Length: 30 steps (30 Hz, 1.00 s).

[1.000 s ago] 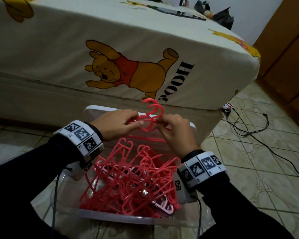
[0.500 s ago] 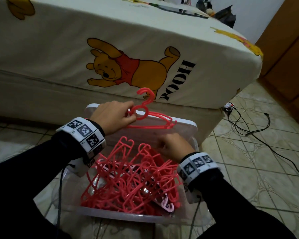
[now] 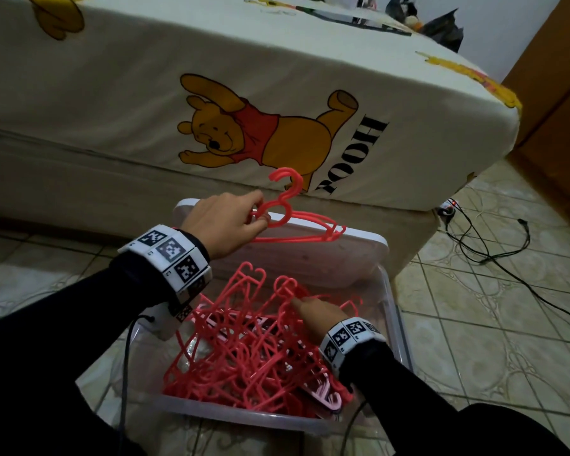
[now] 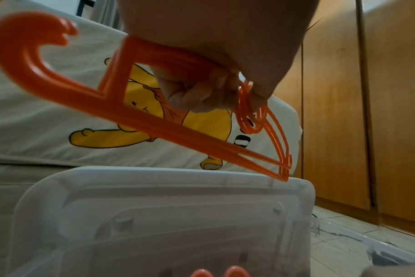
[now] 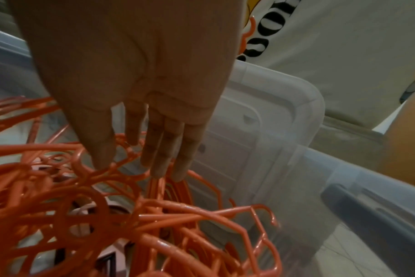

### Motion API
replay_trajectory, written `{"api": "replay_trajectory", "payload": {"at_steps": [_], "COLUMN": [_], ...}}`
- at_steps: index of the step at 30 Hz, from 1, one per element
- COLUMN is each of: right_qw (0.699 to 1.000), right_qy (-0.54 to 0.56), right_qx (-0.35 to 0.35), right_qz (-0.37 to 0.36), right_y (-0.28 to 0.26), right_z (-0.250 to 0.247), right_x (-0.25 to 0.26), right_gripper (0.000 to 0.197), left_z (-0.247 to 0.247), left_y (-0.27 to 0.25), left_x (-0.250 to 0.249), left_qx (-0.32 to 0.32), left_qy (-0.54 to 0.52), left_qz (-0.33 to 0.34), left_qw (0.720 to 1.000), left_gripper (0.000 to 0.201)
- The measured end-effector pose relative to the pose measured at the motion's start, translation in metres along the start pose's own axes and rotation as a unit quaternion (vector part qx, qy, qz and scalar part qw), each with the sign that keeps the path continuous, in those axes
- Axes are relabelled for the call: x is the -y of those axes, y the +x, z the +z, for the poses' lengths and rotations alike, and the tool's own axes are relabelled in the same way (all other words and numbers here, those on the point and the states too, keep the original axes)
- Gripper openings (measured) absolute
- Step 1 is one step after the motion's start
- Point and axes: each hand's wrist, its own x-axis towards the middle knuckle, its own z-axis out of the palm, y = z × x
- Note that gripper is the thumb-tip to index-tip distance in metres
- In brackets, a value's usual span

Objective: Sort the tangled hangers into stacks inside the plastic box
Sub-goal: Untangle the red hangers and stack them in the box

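Two coral hangers [image 3: 297, 222] are pinched in the left hand [image 3: 224, 222] at frame centre; the right hand [image 3: 313, 312], fingers straight, touches the tangled hangers [image 3: 244, 350] in the clear plastic box [image 3: 396, 324] below.

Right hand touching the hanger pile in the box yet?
Touching. In the right wrist view the right hand has straight fingertips resting on the tangled hangers.

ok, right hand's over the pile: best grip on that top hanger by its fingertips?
Probably the neck just under the hook of the top hanger, coming from above. The right hand hovers open with fingertips at it; that part rises proud of the tangled pile, while its arms run under other hangers.
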Motion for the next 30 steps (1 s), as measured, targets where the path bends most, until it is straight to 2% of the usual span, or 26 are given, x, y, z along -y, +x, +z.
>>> {"api": "replay_trajectory", "payload": {"at_steps": [5, 10, 14, 18, 21, 25, 27, 30], "right_qw": [1.000, 0.995, 0.982, 0.964, 0.934, 0.861, 0.836, 0.815], "right_qy": [0.012, 0.087, 0.143, 0.179, 0.265, 0.398, 0.441, 0.492], "right_qx": [-0.024, -0.047, -0.110, -0.185, -0.230, -0.315, -0.326, -0.304], "right_qz": [-0.006, -0.023, -0.062, -0.069, -0.067, -0.042, -0.032, -0.038], "right_y": [0.003, -0.004, -0.014, -0.028, -0.040, -0.045, -0.046, -0.048], "right_z": [0.002, -0.026, -0.055, -0.083, -0.098, -0.107, -0.108, -0.106], "right_x": [0.007, 0.007, 0.004, -0.004, -0.009, -0.015, -0.018, -0.016], "right_gripper": [0.035, 0.023, 0.011, 0.006, 0.007, 0.009, 0.015, 0.021], "left_z": [0.003, 0.003, 0.000, -0.003, -0.003, -0.001, -0.001, -0.003], "left_y": [0.000, 0.002, 0.005, 0.006, 0.005, 0.003, 0.003, 0.004], "left_x": [0.002, 0.003, 0.005, 0.007, 0.006, 0.004, 0.003, 0.001], "left_qx": [-0.001, 0.006, 0.003, 0.010, 0.012, 0.007, -0.009, -0.043], "left_qy": [0.005, -0.025, -0.049, -0.077, -0.072, -0.049, -0.059, -0.091], "left_qz": [-0.004, -0.022, -0.030, -0.028, -0.021, -0.012, -0.015, -0.028], "left_qw": [1.000, 0.999, 0.998, 0.997, 0.997, 0.999, 0.998, 0.994], "left_gripper": [0.021, 0.022, 0.019, 0.016, 0.020, 0.025, 0.023, 0.014]}}
